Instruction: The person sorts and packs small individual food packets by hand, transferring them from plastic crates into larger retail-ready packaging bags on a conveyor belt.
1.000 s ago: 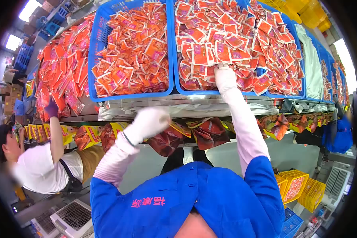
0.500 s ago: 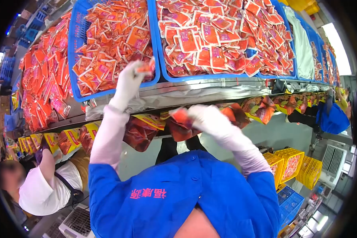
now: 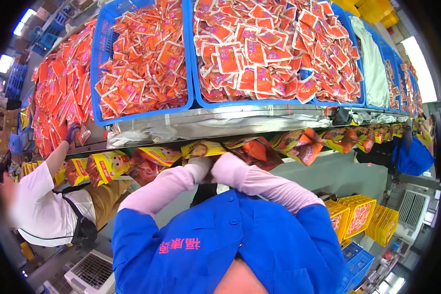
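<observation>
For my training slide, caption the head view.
Gloved hands at a yellow pouch, before blue crates heaped with red packets.

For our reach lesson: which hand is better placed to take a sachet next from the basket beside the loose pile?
Probably left: the left hand is nearer that blue basket; the right hand sits farther across.

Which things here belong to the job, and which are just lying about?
Seemingly in the job:
left hand and right hand, at the yellow-topped pouch
red sachets
blue baskets

Seemingly just about:
pale cloth among the baskets
yellow crates, lower right
pale grated box, lower left
</observation>
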A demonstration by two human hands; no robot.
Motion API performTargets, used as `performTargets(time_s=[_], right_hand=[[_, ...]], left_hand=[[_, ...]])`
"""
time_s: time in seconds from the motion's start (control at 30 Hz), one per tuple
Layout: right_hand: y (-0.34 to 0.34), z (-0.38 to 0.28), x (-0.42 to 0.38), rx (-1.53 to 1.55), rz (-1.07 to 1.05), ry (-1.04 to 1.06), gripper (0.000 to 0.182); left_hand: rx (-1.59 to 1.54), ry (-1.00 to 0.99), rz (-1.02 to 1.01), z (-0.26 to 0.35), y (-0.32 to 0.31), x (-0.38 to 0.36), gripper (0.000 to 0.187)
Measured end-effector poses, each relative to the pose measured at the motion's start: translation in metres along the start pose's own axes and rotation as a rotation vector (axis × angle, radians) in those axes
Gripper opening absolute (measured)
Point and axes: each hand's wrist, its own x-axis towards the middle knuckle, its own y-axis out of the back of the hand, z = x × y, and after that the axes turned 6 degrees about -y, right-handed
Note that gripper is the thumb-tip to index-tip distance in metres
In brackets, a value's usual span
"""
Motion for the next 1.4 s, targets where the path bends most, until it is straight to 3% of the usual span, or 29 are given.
performTargets(time_s=[0.07, 0.1, 0.13, 0.17, 0.2, 0.23, 0.3, 0.37, 0.43, 0.53, 0.57, 0.6, 0.63, 0.7, 0.77, 0.83, 0.87, 0.93, 0.97, 1.03, 1.1, 1.13, 1.17, 1.2, 1.23, 1.3, 1.33, 1.37, 1.4], right_hand=[[0.022, -0.003, 0.0, 0.165, 0.038, 0.043, 0.031], [0.033, -0.003, 0.001, 0.307, 0.049, 0.035, 0.029], [0.051, 0.01, -0.013, 0.402, 0.34, -0.037, 0.027], [0.067, 0.037, -0.026, 0.491, 0.627, -0.11, 0.025], [0.077, 0.062, -0.019, 0.438, 0.922, -0.492, 0.024], [0.086, 0.096, -0.026, 0.42, 0.994, -0.663, 0.029], [0.068, 0.18, -0.001, 0.149, 0.91, -1.016, 0.028], [0.045, 0.234, 0.045, 0.149, 0.799, -1.159, 0.025], [0.061, 0.214, 0.033, 0.146, 0.944, -1.012, 0.022], [0.085, 0.161, -0.016, 0.333, 1.082, -0.711, 0.018], [0.108, 0.114, -0.047, 0.849, 0.958, -0.64, 0.016], [0.103, 0.091, -0.063, 0.785, 0.976, -0.51, 0.014], [0.109, 0.069, -0.084, 0.874, 0.745, -0.409, 0.015], [0.077, 0.035, -0.087, 0.808, 0.639, -0.289, 0.015], [0.049, 0.011, -0.063, 0.477, 0.362, -0.334, 0.019], [0.013, -0.005, -0.014, 0.479, 0.168, -0.387, 0.029], [0.021, -0.007, 0.01, 0.387, -0.074, -0.372, 0.031], [-0.001, 0.009, 0.08, 0.404, -0.202, -0.261, 0.027], [-0.009, 0.014, 0.098, 0.419, -0.326, -0.156, 0.027], [-0.007, 0.003, 0.089, 0.301, -0.014, -0.257, 0.027], [0.032, 0.002, 0.029, 0.378, -0.033, -0.187, 0.031], [0.029, 0.004, 0.007, 0.376, 0.106, -0.148, 0.032], [0.042, 0.007, -0.013, 0.105, 0.009, -0.001, 0.029], [0.024, 0.01, -0.01, -0.056, 0.053, -0.008, 0.025], [0.001, 0.009, -0.001, -0.212, 0.099, -0.013, 0.023], [-0.017, -0.005, 0.022, 0.15, 0.291, -0.15, 0.02], [-0.006, -0.012, 0.023, -0.114, 0.093, 0.015, 0.019], [0.017, -0.022, 0.017, -0.181, -0.011, 0.06, 0.017], [0.03, -0.021, 0.015, -0.126, 0.016, 0.048, 0.014]], left_hand=[[-0.2, 0.036, 0.012, -0.021, -0.038, 0.029, 0.022], [-0.097, -0.063, 0.44, -0.036, -0.089, 0.048, 0.022], [0.015, -0.163, 0.861, -0.048, -0.116, 0.052, 0.023], [0.022, -0.145, 0.863, -0.041, -0.056, 0.026, 0.023], [-0.021, -0.046, 0.435, -0.033, -0.003, -0.019, 0.022], [-0.065, 0.046, 0.002, -0.021, 0.057, -0.058, 0.022], [-0.35, -0.117, 0.198, -0.038, 0.116, -0.099, 0.018], [-0.373, -0.027, 0.724, -0.064, 0.149, -0.105, 0.013], [-0.341, 0.196, 0.979, -0.112, 0.16, -0.07, 0.017], [-0.116, 0.32, 0.977, -0.182, 0.148, 0.011, 0.019], [-0.02, 0.339, 0.95, -0.195, 0.138, 0.034, 0.02], [-0.036, 0.324, 0.947, -0.201, 0.128, 0.049, 0.02], [0.077, 0.401, 0.846, -0.205, 0.122, 0.061, 0.02], [0.18, 0.48, 0.744, -0.216, 0.123, 0.07, 0.021], [0.235, 0.5, 0.775, -0.225, 0.125, 0.062, 0.016], [0.179, 0.429, 1.075, -0.204, 0.135, 0.021, 0.01], [0.071, 0.338, 1.193, -0.192, 0.137, -0.001, 0.009], [-0.297, 0.185, 1.343, -0.139, 0.15, -0.053, 0.011], [-0.559, 0.09, 1.245, -0.086, 0.149, -0.101, 0.021], [-0.66, 0.036, 1.109, -0.036, 0.141, -0.138, 0.029], [-0.585, -0.056, 1.002, -0.008, 0.113, -0.143, 0.03], [-0.405, -0.152, 1.007, -0.003, 0.094, -0.135, 0.026], [-0.348, -0.206, 0.948, 0.0, 0.081, -0.127, 0.025], [-0.265, -0.182, 0.802, 0.004, 0.067, -0.117, 0.02], [-0.186, -0.089, 0.468, 0.006, 0.056, -0.104, 0.02], [0.194, 0.054, 0.054, -0.003, -0.006, -0.046, 0.025], [0.173, 0.062, -0.165, -0.006, 0.003, -0.032, 0.032], [0.216, 0.082, -0.073, -0.042, -0.073, 0.012, 0.028], [0.199, 0.114, -0.145, -0.039, -0.045, 0.008, 0.029]])
